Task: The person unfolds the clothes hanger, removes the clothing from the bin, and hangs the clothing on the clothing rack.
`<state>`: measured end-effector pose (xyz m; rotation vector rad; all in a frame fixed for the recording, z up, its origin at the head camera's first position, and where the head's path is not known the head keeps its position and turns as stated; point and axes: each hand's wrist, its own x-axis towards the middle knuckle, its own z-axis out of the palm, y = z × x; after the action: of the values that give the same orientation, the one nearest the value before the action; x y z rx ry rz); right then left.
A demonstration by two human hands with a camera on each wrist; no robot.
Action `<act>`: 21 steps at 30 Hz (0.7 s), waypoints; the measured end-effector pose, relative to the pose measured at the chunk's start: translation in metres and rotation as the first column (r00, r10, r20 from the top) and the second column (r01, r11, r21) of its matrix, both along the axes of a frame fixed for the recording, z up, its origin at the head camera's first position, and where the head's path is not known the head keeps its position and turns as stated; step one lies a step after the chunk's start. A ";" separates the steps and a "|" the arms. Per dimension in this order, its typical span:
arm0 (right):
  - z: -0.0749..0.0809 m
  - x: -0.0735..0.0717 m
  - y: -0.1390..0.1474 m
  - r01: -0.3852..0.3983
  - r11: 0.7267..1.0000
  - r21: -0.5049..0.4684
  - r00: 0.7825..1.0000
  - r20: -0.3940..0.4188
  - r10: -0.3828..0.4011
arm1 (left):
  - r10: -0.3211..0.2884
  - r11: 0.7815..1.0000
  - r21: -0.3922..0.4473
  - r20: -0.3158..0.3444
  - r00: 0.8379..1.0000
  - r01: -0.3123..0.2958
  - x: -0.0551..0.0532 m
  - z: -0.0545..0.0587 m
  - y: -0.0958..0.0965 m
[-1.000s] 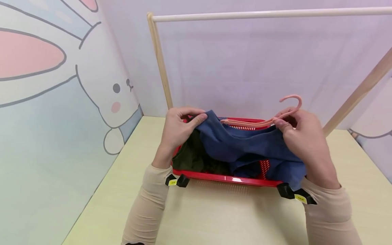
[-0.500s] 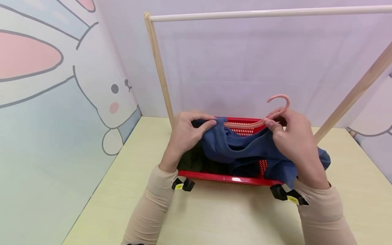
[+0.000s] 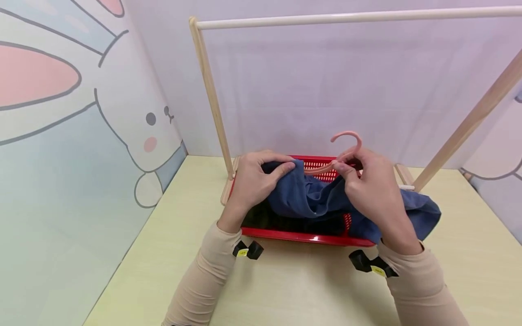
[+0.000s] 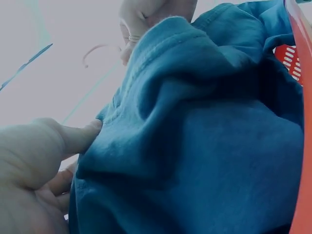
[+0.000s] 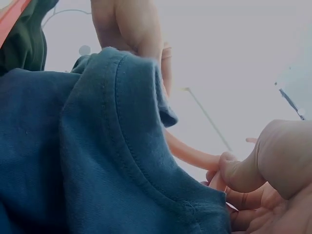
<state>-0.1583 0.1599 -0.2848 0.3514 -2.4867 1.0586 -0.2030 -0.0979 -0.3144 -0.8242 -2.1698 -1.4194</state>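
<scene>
Above the red basket point(image 3: 293, 235), a blue garment point(image 3: 291, 197) with a stitched neckline is held up between the two hands. My left hand point(image 3: 258, 179) pinches its edge at the left of the neck opening. A pink clothes hanger point(image 3: 320, 170) has its left end tucked under the cloth there. My right hand point(image 3: 375, 190) grips the hanger just below its hook, which points up and left. In the right wrist view, the thumb of the right hand point(image 5: 273, 170) presses the hanger point(image 5: 190, 153) close to the neckline. The hanger's right arm is hidden.
Dark green cloth point(image 3: 263, 217) lies in the basket's left part. Behind stands a rack with a white rail point(image 3: 346, 18) and wooden posts point(image 3: 214, 102). Part of the blue garment spills over the basket's right side. A wall with a rabbit drawing point(image 3: 138, 122) borders the table on the left.
The right hand and hanger have moved left, sliding the hanger's left end under the neckline. The left hand has shifted slightly right. More blue cloth shows right of the right wrist.
</scene>
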 end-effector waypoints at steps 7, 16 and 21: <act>0.001 0.001 0.004 0.024 0.999 -0.023 1.000 0.015 -0.023 | 0.013 0.997 -0.082 0.014 1.000 -0.012 0.001 0.004 -0.004; 0.000 0.001 0.002 -0.003 0.999 -0.050 1.000 -0.022 0.002 | 0.007 0.961 -0.278 -0.017 1.000 -0.012 0.000 0.004 -0.002; 0.005 0.002 0.008 -0.065 0.998 -0.022 0.997 -0.045 0.063 | 0.035 0.970 -0.240 -0.016 0.999 -0.038 -0.001 0.005 -0.009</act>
<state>-0.1563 0.1680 -0.2802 0.4454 -2.4368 1.0920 -0.2040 -0.1067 -0.3090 -0.8678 -2.3662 -1.1454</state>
